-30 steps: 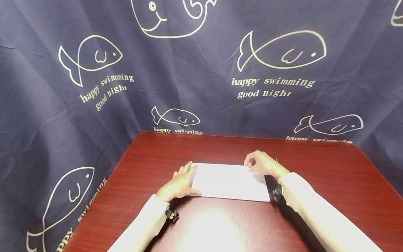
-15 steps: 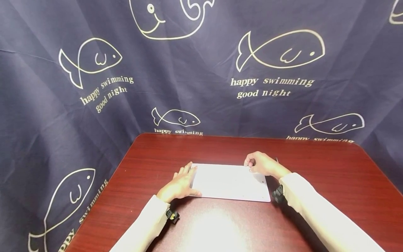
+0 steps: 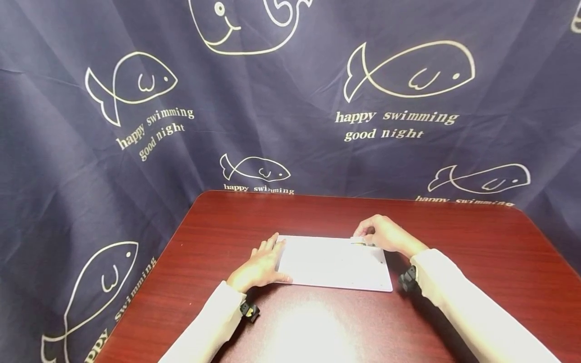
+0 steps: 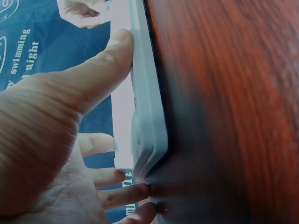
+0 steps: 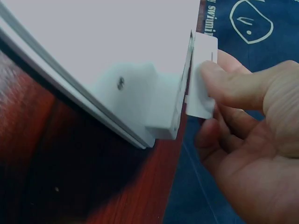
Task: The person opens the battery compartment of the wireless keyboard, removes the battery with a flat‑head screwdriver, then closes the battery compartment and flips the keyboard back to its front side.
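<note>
A flat white slab (image 3: 331, 264), which looks like a keyboard lying face down, rests on the table. My left hand (image 3: 258, 263) lies along its left end with fingers spread, the thumb on the near edge. At the far right corner my right hand (image 3: 386, 234) pinches a small white cover (image 5: 200, 95) between thumb and fingers. In the right wrist view the cover stands slightly apart from the slab's raised edge, a narrow dark gap between them. A small screw (image 5: 121, 83) shows near that corner. The inside of the raised part is hidden.
The reddish-brown wooden table (image 3: 218, 217) extends around the slab on all sides. Behind and to the left hangs a dark blue curtain (image 3: 290, 111) with fish drawings. Each wrist carries a small black camera (image 3: 249, 312).
My right hand has moved slightly right, and the small white cover now shows in its fingers, lifted off the slab's edge. My left hand stays in place.
</note>
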A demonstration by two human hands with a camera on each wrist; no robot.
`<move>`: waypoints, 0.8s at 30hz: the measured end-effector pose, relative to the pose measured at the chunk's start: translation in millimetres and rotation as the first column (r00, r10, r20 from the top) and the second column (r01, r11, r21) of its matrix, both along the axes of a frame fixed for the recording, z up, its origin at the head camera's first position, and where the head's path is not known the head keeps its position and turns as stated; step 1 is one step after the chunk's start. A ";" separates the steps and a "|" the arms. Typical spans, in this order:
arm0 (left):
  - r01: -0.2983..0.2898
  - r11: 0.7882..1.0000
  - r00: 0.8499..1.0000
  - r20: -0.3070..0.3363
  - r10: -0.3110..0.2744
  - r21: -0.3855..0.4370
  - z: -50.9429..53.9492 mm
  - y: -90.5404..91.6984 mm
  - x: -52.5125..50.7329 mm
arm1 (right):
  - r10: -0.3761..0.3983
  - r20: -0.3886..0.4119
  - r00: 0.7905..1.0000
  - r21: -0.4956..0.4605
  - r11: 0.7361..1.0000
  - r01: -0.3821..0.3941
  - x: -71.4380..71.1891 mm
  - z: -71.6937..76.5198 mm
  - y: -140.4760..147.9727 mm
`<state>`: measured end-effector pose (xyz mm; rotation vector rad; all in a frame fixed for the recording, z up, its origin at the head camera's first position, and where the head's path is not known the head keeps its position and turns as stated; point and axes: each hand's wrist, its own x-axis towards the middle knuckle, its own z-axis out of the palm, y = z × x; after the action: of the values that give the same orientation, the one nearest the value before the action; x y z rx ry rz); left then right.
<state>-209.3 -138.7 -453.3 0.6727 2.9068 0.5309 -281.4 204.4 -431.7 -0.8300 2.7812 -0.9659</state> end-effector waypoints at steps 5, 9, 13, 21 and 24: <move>-0.007 1.000 1.000 0.008 0.007 -0.006 0.0 -0.6 -0.3 | -0.045 0.016 0.999 -0.013 0.999 0.045 -10.7 -2.0 1.4; -0.009 1.000 1.000 0.014 0.010 -0.006 -0.2 0.0 -0.1 | -0.060 0.052 0.997 -0.002 0.998 0.060 -20.0 -8.1 2.8; -0.005 1.000 1.000 0.015 0.005 -0.012 -0.3 1.2 -0.6 | -0.064 0.100 0.993 0.006 0.998 0.064 -27.4 -14.4 4.5; -0.010 1.000 1.000 0.020 0.011 -0.019 -1.1 1.2 -1.1 | -0.094 0.082 0.992 0.009 0.996 0.093 -32.3 -17.2 0.9; -0.013 1.000 1.000 0.027 0.013 -0.022 -1.2 0.1 -1.6 | -0.113 0.064 0.991 0.027 0.993 0.112 -33.0 -17.8 -1.4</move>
<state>-210.8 -138.6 -454.5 0.6390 2.8893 0.5054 -314.4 203.0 -449.5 -0.6324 2.8034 -0.9568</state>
